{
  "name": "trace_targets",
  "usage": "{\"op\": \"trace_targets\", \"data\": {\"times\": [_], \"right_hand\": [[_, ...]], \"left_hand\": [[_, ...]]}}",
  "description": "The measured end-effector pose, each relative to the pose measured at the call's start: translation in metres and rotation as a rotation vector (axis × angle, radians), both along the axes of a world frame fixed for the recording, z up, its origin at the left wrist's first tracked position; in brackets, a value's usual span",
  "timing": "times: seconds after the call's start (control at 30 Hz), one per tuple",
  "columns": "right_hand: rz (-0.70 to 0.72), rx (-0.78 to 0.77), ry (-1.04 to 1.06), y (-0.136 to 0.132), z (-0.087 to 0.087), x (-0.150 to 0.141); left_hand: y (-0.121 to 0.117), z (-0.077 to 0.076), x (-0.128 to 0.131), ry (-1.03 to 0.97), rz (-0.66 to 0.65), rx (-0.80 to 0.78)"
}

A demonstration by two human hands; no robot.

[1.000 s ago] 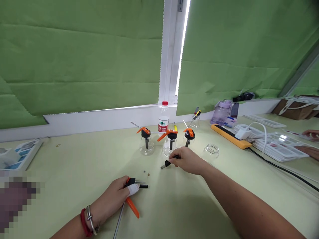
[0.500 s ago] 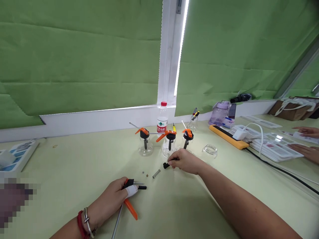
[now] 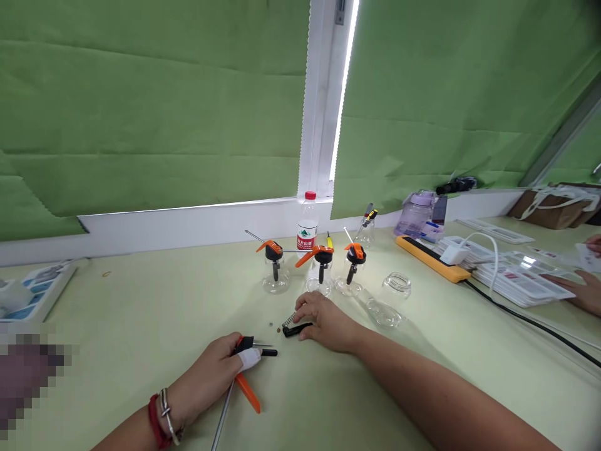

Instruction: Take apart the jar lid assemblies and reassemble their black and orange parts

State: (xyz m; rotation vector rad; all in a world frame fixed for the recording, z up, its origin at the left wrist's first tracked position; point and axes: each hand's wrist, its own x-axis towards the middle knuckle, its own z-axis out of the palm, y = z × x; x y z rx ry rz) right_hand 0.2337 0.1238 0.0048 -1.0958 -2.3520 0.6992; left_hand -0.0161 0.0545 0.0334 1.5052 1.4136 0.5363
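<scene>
My left hand [image 3: 213, 376] is closed on a sprayer head with a black body and an orange trigger [image 3: 247, 389]; its metal tube [image 3: 224, 416] runs down toward me. A white bandage wraps one finger. My right hand [image 3: 326, 319] rests on the table with its fingers pinched on a small black part [image 3: 297, 329]. A small metal spring [image 3: 290, 320] lies at its fingertips. Two tiny pieces [image 3: 275, 326] lie just left of the spring.
Three glass jars with orange-and-black sprayer heads [image 3: 321, 268] stand behind my right hand, a water bottle [image 3: 307, 230] behind them. An open glass jar [image 3: 397, 287] stands right. A yellow power strip [image 3: 434, 257], trays and another person's hands [image 3: 582, 291] are far right.
My right hand has come nearer and to the left with the black part, down onto the table beside the spring. The spring came off the part and lies on the table. My left hand stayed.
</scene>
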Motion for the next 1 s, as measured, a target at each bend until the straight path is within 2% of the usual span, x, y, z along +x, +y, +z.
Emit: {"op": "trace_targets", "data": {"times": [0.1, 0.23, 0.4, 0.57, 0.77, 1.0], "right_hand": [[0.071, 0.095, -0.083, 0.003, 0.003, -0.007], [0.143, 0.108, -0.145, 0.008, 0.001, -0.012], [0.1, 0.136, -0.037, 0.014, -0.007, 0.003], [0.067, 0.088, 0.0, 0.013, -0.004, 0.012], [0.072, 0.063, -0.063, 0.007, 0.001, 0.011], [0.132, 0.191, -0.139, -0.007, 0.008, -0.006]], "left_hand": [[-0.001, 0.001, 0.0, -0.008, 0.006, -0.011], [-0.001, 0.002, 0.0, -0.004, -0.013, -0.004], [0.0, 0.002, -0.001, 0.0, -0.011, -0.011], [0.001, 0.002, -0.001, 0.018, -0.004, -0.015], [0.0, 0.006, 0.001, 0.048, 0.004, -0.048], [0.002, 0.002, -0.001, -0.016, -0.023, -0.028]]}}
